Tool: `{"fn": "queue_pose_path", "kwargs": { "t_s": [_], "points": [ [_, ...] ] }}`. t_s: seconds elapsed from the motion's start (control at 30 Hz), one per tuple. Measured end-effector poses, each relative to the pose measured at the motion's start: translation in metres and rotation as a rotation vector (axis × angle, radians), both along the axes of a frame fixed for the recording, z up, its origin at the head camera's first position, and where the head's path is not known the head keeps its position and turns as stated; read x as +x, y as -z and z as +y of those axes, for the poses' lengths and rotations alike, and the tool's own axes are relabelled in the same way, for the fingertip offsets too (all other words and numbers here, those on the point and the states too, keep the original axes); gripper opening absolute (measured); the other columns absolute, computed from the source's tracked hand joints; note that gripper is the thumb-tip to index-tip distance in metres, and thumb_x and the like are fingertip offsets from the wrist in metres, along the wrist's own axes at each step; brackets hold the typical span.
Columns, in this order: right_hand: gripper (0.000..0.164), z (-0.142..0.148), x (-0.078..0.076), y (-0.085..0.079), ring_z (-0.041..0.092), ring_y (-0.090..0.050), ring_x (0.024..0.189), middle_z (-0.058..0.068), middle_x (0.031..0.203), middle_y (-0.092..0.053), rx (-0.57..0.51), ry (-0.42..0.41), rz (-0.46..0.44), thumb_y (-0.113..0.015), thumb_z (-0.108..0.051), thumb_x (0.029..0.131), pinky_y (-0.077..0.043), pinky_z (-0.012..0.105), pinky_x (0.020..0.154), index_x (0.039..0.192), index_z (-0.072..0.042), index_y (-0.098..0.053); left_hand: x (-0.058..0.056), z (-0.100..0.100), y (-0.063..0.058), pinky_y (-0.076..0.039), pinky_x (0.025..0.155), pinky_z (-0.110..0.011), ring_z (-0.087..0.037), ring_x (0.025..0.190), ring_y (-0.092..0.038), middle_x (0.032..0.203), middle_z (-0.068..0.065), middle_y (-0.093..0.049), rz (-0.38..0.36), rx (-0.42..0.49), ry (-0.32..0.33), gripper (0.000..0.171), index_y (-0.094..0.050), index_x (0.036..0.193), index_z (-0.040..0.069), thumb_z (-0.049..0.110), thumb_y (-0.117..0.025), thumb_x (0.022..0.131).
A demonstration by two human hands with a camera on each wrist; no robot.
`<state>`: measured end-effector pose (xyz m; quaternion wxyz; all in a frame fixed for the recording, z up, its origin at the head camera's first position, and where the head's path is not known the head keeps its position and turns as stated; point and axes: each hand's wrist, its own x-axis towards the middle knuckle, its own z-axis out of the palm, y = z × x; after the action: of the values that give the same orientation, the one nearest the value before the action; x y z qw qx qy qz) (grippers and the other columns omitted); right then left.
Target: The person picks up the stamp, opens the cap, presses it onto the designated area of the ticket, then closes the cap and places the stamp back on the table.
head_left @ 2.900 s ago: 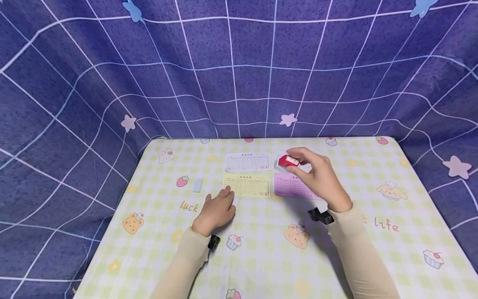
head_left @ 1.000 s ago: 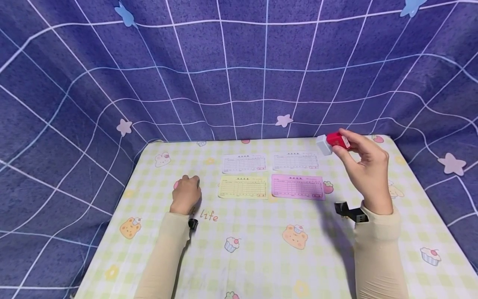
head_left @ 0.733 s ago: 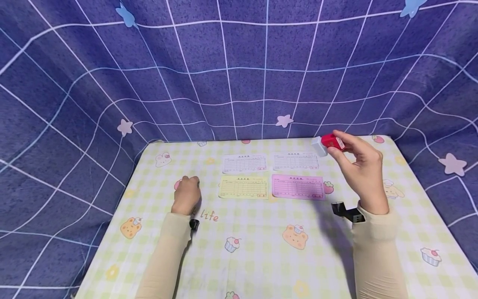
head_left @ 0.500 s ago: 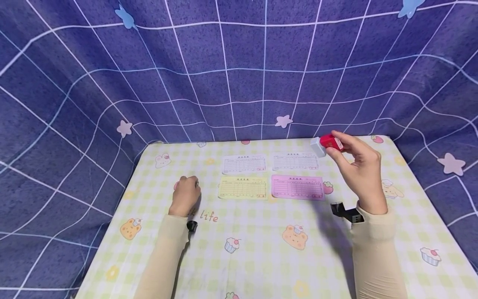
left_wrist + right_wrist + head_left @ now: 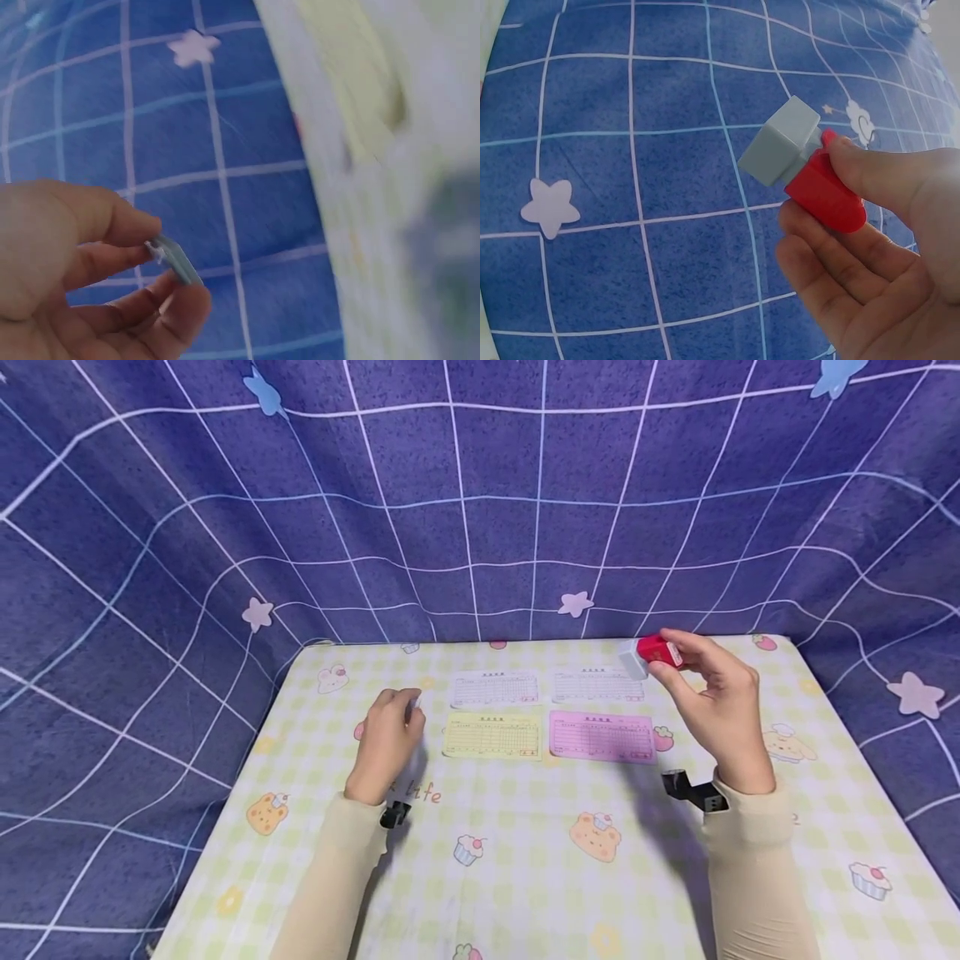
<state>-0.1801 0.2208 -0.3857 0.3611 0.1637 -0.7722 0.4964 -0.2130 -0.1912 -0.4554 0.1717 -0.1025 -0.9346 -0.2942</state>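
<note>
My right hand [image 5: 723, 714] holds a red and light-grey stamp [image 5: 658, 651] between thumb and fingers, raised above the table's back right part. In the right wrist view, the grey base of the stamp [image 5: 825, 191] points up and left. My left hand [image 5: 386, 739] pinches a thin, flat grey-blue cap [image 5: 178, 261] by its edges; in the head view only a sliver shows. Between the hands lie two white slips [image 5: 494, 688], a yellow slip [image 5: 492, 735] and a pink slip [image 5: 602, 737], printed with tables. Each bears a small red box mark at lower right.
A green-checked tablecloth [image 5: 517, 868] with cartoon prints covers the table. Behind and at the sides hangs a blue curtain [image 5: 502, 527] with white grid lines and stars.
My right hand has lifted the stamp off the back right white slip and moved right. My left hand left the yellow slip, took the cap from the tablecloth and has raised it.
</note>
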Motion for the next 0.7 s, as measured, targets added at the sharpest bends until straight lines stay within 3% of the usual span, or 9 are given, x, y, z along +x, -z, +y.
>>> {"fn": "queue_pose_path", "kwargs": {
  "t_s": [0.13,0.37,0.7],
  "points": [
    [0.049,-0.002,0.000,0.001,-0.003,-0.069,0.087,0.010,0.105,-0.078,-0.003,-0.007,0.011,-0.082,0.022,0.076,-0.054,0.015,0.086,0.122,0.005,-0.075,0.007,0.019,-0.009,-0.060,0.071,-0.039,-0.029,0.088,-0.070,0.115,-0.021,-0.070,0.076,0.124,0.085,0.031,-0.072,0.125,-0.006,-0.003,-0.067,0.095],
    [0.046,-0.008,0.001,-0.001,-0.002,-0.068,0.087,0.016,0.105,-0.077,0.001,-0.029,-0.002,-0.081,0.020,0.080,-0.055,0.015,0.086,0.123,0.006,-0.074,0.010,0.051,-0.020,-0.062,0.071,-0.034,-0.026,0.092,-0.071,0.115,-0.016,-0.072,0.188,0.299,0.204,0.028,-0.074,0.124,-0.003,-0.002,-0.070,0.096],
    [0.047,-0.012,0.003,-0.002,-0.003,-0.068,0.087,0.021,0.104,-0.077,-0.001,-0.043,0.003,-0.081,0.022,0.078,-0.055,0.015,0.087,0.122,0.006,-0.074,0.013,0.066,-0.030,-0.063,0.078,-0.028,-0.025,0.096,-0.074,0.113,-0.014,-0.075,0.313,0.482,0.222,0.029,-0.077,0.123,0.000,-0.003,-0.074,0.094]
  ]
}}
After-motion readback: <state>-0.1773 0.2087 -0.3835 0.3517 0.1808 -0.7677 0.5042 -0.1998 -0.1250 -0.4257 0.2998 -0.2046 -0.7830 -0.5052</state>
